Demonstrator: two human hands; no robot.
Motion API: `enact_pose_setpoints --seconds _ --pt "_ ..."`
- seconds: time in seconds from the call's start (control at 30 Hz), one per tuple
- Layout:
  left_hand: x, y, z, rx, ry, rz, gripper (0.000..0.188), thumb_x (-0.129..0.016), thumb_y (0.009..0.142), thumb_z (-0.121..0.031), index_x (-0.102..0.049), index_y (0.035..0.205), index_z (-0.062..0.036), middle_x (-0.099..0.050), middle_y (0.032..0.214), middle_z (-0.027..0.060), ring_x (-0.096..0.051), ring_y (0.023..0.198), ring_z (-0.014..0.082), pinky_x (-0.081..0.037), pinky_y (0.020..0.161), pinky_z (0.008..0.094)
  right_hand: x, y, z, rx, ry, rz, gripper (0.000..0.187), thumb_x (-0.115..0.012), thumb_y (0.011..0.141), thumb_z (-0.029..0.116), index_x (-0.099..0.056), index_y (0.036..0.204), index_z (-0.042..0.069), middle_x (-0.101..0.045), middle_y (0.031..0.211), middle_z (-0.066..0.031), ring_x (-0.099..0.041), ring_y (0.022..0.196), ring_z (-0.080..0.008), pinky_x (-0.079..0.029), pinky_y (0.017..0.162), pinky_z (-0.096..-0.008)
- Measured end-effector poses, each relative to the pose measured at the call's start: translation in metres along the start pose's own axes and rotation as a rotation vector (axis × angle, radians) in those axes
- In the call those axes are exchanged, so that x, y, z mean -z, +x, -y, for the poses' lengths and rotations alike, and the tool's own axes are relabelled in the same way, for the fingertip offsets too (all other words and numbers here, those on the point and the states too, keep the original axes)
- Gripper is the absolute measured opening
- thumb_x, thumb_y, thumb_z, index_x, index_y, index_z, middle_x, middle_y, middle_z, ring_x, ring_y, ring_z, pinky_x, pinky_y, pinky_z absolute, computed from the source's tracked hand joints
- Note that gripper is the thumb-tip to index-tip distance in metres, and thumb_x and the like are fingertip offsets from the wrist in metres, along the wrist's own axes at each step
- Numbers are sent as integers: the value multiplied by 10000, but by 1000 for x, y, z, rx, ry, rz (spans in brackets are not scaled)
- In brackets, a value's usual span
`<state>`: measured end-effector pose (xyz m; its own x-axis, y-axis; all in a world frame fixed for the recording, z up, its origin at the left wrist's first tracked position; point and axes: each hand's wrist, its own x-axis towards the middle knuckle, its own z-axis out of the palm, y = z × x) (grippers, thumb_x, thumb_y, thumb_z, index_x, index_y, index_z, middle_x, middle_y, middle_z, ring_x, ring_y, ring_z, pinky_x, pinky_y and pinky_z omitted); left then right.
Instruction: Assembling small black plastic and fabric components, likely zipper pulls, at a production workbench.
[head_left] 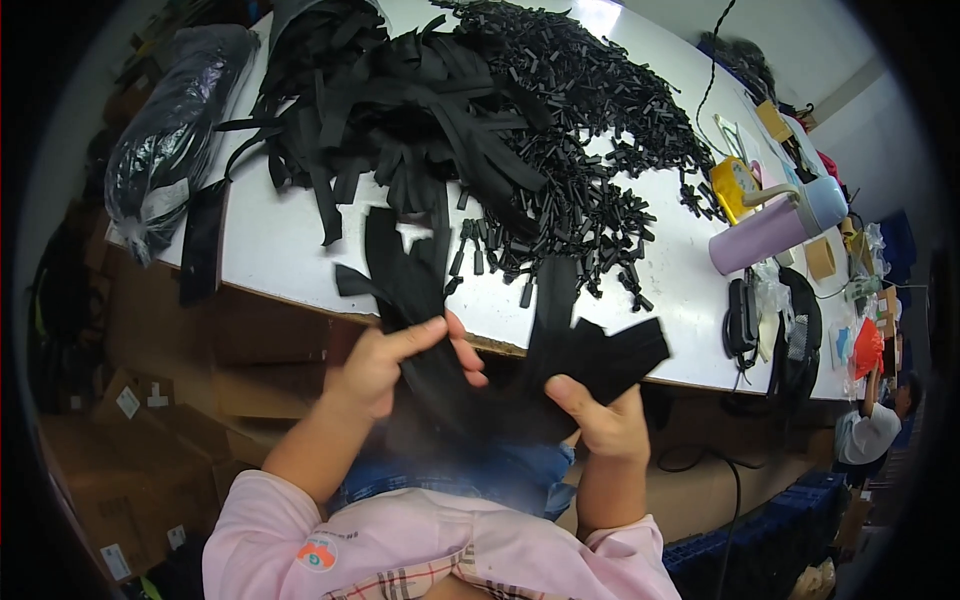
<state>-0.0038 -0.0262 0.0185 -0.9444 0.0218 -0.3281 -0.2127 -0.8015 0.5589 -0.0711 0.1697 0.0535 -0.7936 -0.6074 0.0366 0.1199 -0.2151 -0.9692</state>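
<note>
A pale pink cloth shirt (420,535) is nearest. The left hand (385,365) and right hand (605,420) each grip flat, matte black fabric strips (500,408) at the white, flat-topped bench's (290,235) near edge. Step judged: strip handling; the next move likely calls for steady two-handed control.

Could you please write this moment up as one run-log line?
Left hand: gripping black strips | Right hand: gripping black strips | White table: strip pile, heap of small black pieces, lilac bottle
</note>
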Motion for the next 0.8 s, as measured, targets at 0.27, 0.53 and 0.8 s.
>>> enact_pose_setpoints --seconds 0.27,0.53,0.8 --pt "7 5 15 -111 456 -89 276 -511 817 -170 -506 1022 14 -572 928 86 -564 824 164 -456 733 276 -12 18 26 -144 93 424 322 -604 741 55 -508 1025 -65 -532 996 -103 -459 947 -140 -363 822 -277" --pt "11 9 40 120 -81 308 452 -584 762 -233 -409 1113 -7 -529 990 115 -536 919 208 -457 768 320 -21 40 -27 -254 -117 165 187 -550 809 158 -538 763 -23 -524 542 -30 -450 335 -80 -336 288 -192" --pt "-1 8 40 38 233 149 511 -663 618 -8 -420 1067 16 -542 809 120 -589 636 220 -513 591 340 -13 43 -35 -19 -91 19 523 -589 764 56 -317 1205 -16 -505 989 -59 -481 902 -107 -401 791 -243"
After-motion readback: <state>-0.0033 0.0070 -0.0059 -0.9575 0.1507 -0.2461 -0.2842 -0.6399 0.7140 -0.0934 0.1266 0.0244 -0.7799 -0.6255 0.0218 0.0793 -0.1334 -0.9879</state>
